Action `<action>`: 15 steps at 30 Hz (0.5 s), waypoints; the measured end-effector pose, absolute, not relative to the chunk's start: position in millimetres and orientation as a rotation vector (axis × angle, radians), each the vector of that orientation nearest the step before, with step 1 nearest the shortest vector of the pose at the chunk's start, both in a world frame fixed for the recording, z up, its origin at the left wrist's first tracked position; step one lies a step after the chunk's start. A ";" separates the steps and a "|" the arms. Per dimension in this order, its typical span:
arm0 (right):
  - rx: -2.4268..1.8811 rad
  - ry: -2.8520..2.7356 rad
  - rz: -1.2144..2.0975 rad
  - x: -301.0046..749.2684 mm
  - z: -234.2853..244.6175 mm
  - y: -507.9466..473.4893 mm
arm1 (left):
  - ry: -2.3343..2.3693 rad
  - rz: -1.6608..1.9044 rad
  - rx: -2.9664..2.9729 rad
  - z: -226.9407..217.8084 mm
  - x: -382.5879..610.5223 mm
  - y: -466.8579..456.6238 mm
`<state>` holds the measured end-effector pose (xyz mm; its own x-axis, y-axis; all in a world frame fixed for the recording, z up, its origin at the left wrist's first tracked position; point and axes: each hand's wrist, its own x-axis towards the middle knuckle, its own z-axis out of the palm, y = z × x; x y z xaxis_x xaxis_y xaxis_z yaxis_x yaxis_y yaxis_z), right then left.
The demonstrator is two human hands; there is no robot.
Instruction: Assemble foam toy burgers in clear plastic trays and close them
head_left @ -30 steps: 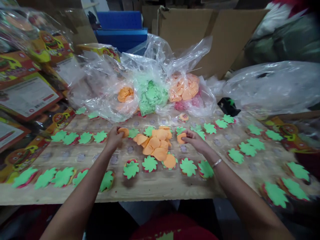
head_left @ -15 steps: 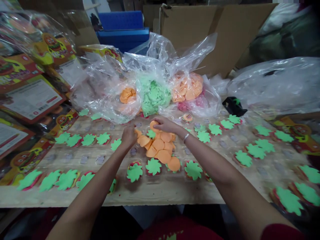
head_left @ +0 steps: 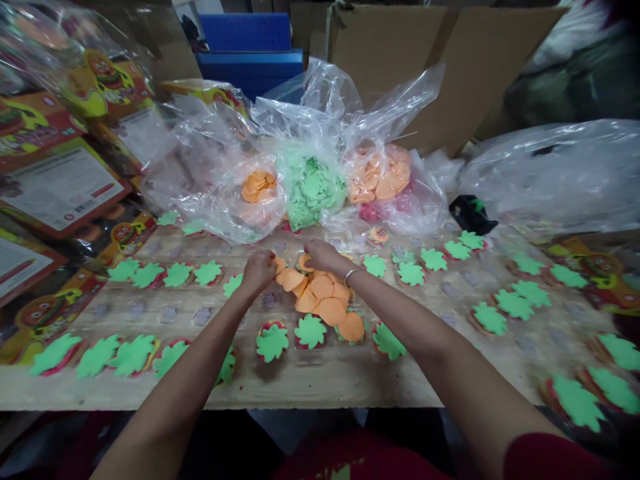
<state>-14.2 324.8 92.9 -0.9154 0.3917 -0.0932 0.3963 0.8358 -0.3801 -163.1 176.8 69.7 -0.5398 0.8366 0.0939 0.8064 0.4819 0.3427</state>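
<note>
While both arms reach forward over the tabletop (head_left: 350,390), the person's left grip (head_left: 259,270) is drawn narrow, its fingers bunched beside an orange disc (head_left: 280,264); whether it pinches that disc cannot be told. Just across from it, the right grip (head_left: 323,255) is also narrow, with its fingertips down at another orange disc (head_left: 303,263), though whether they are pinching it or only touching it cannot be told either. A bracelet (head_left: 353,273) circles the right wrist.

Between the forearms lies a loose pile of orange discs (head_left: 323,293), overlapping one another in the middle of the clear plastic trays. At its near right edge, one disc (head_left: 351,327) rests over a green leaf piece, part of whose toothed edge shows. More green leaf pieces (head_left: 273,342) sit in rows to the left, to the right and nearer the person, many of them on layered stacks with red edges.

Behind the trays stand clear bags holding orange discs (head_left: 259,187), green pieces (head_left: 311,190) and peach-coloured discs (head_left: 380,175). Printed boxes (head_left: 55,180) are piled at the left, and a large cardboard box (head_left: 400,67) stands at the back.
</note>
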 end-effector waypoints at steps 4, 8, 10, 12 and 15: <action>0.712 2.996 -0.609 -11.4 91.9 328.0 | 2.679 0.547 1.462 80.2 -146.9 172.0; 0.667 3.133 -0.621 4.8 104.6 328.5 | 2.521 0.512 1.728 87.6 -126.3 161.8; 0.514 3.180 -0.631 20.2 115.2 323.8 | 2.378 0.489 1.853 87.6 -121.1 158.0; 0.329 3.165 -0.580 37.8 125.5 313.4 | 2.279 0.545 1.887 86.7 -119.2 156.4; 0.187 3.186 -0.444 63.1 135.4 290.0 | 2.193 0.801 1.853 87.0 -117.0 155.8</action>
